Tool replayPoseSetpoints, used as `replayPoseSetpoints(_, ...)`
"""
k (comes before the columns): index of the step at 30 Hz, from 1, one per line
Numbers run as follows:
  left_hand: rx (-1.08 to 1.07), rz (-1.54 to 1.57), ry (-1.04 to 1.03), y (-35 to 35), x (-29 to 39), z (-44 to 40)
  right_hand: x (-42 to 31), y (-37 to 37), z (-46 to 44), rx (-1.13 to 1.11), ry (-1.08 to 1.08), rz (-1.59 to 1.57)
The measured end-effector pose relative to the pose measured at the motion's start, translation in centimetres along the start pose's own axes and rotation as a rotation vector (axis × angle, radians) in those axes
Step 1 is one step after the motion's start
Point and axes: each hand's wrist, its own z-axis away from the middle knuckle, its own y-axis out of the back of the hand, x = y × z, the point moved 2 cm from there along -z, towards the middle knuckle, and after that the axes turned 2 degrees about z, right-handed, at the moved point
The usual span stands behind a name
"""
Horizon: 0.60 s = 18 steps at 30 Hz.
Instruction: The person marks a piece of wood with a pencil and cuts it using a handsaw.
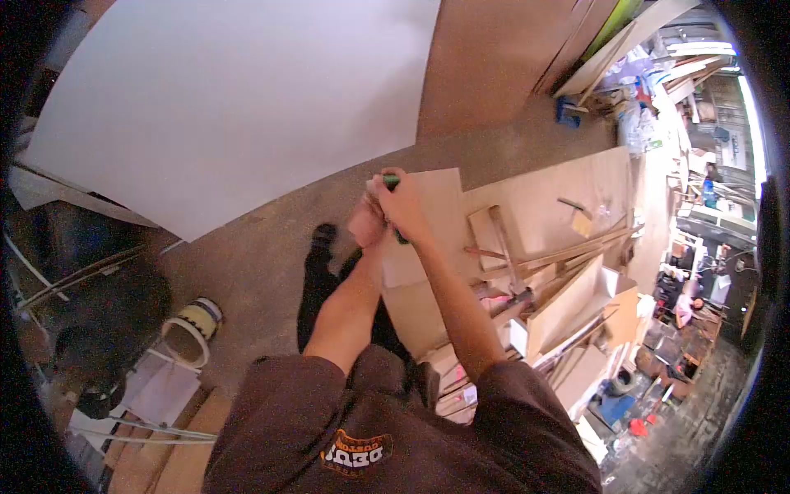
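Observation:
My right hand [401,207] is closed around a small green thing [391,179]. Green shows above the fingers and again below the palm, but its kind cannot be made out. Pressed close beside it on the left, my left hand [368,221] has its fingers curled in, and what they hold is hidden and blurred. Both hands are in front of my body, over the edge of a pale wooden board [440,198].
A large white panel [247,99] stands ahead on the left, with a brown panel [485,66] next to it. To the right, a hammer [510,255] lies among wood strips and an open wooden box [576,305]. A bucket [191,333] stands at lower left.

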Motion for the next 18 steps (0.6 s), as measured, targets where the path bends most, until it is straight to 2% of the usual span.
replayPoseSetpoints(1, -0.048, -0.103, 0.030, -0.3, -0.1, -1.8, 0.7, -2.3, -0.5, 0.071, 0.108, 0.068)
replayPoseSetpoints(3, 0.203, 0.106, -0.078, 1.3, 2.5, -1.5, -0.5, -2.1, -3.0, 0.136, 0.233, 0.150)
replayPoseSetpoints(5, -0.024, -0.020, -0.006, 0.3, 0.8, -0.8, -4.2, 3.3, -3.3, -0.371, -0.591, -0.299)
replayPoseSetpoints(7, 0.072, -0.018, -0.083, -0.1, 0.4, -1.2, -3.3, 3.4, -3.7, -0.408, -0.593, -0.365)
replayPoseSetpoints(10, 0.001, -0.061, -0.063, 0.2, 0.0, -1.0, -2.5, 2.4, -2.5, -0.362, -0.605, -0.354)
replayPoseSetpoints(13, -0.027, -0.096, -0.013, 1.3, 1.6, -1.3, -3.4, 2.3, -2.7, -0.230, -0.397, -0.223)
replayPoseSetpoints(16, -0.069, -0.046, -0.056, 2.4, 2.2, -0.8, -3.8, 3.5, -3.0, -0.377, -0.477, -0.297)
replayPoseSetpoints(18, -0.048, -0.065, -0.156, 2.8, 2.4, -0.9, -4.0, 3.2, -3.6, -0.327, -0.484, -0.340)
